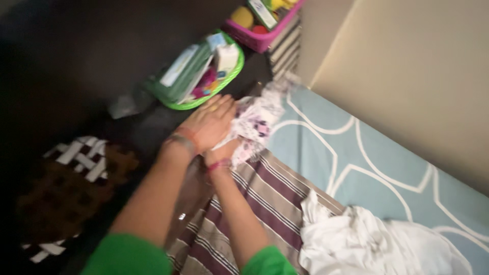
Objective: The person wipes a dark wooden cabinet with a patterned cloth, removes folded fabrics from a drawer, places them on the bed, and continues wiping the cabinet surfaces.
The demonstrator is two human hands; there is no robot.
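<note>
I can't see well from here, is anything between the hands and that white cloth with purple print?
Nothing visible. The left hand lies flat on top of the white cloth with purple print at the bed's edge, and the right hand, mostly hidden beneath the left, touches it from below.

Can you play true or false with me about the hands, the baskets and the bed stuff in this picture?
1. Both hands are on a white cloth with purple prints. True: the left hand lies on top of the printed cloth and the right hand is tucked under it.
2. The green basket is empty. False: the green basket is full of boxes and packets.
3. A pink basket sits beyond the green one. True: the pink basket holds round yellow and red things.
4. The bed cover is plain red. False: the bed cover is light blue with white curved lines.
5. A crumpled white cloth lies near the person's right elbow. True: the white cloth is bunched up beside the striped cloth.
</note>
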